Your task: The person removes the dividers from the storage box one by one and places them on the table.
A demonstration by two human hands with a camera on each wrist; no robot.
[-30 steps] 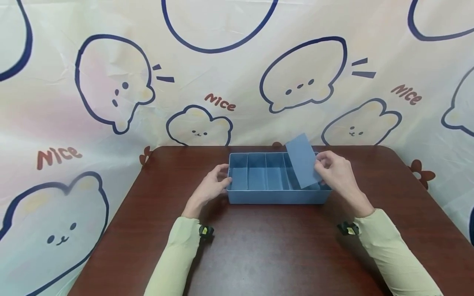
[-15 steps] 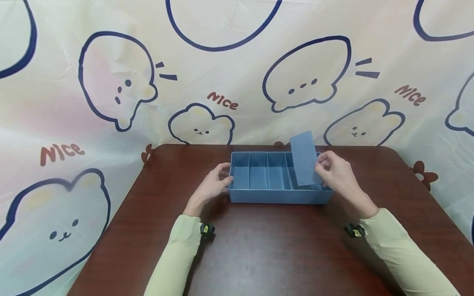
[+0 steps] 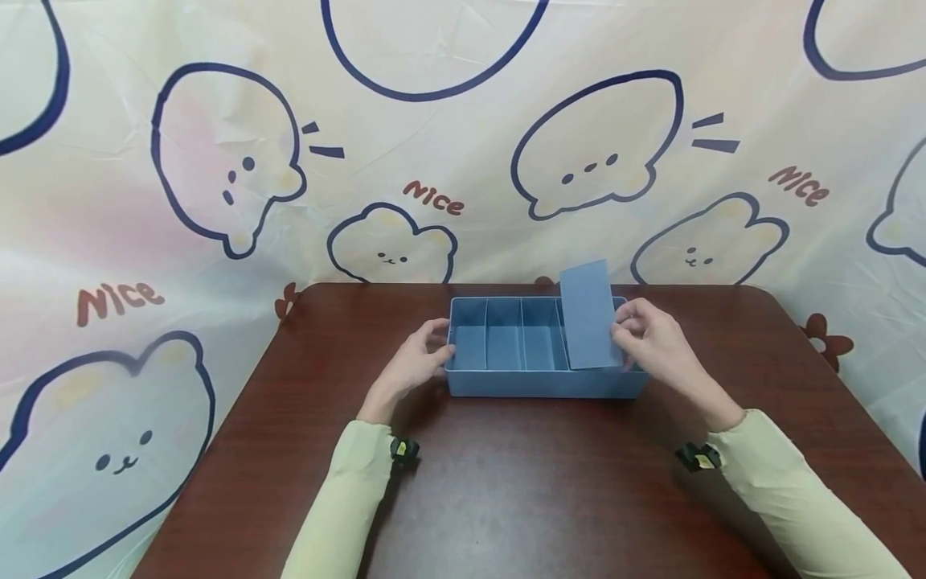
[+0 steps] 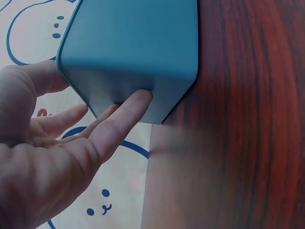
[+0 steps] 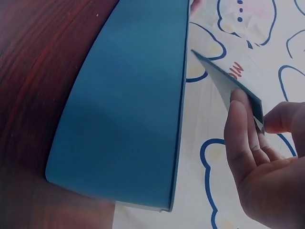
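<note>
A long blue box (image 3: 535, 385) with several compartments sits near the far side of the table. My left hand (image 3: 407, 366) touches its left end. In the left wrist view, a fairly straight finger (image 4: 128, 112) rests against the box's end wall (image 4: 119, 88). Between thumb and fingers, my right hand (image 3: 664, 347) pinches a thin blue rectangular panel (image 3: 589, 318). That panel leans over the right part of the box and hides the compartments there. From the right wrist view, the panel (image 5: 221, 78) stands above the rim, apart from the box's long wall (image 5: 119, 105).
The box stands on a dark brown wooden table (image 3: 463, 482). Behind the table hangs a pale cloth (image 3: 477, 145) printed with cartoon bears. Both wrists wear small black devices, the left one (image 3: 403, 451) and the right one (image 3: 698, 457).
The panel in my right hand has turned more upright since a second ago, then shifted slightly left and down over the box. My left hand stays at the box's left end.
</note>
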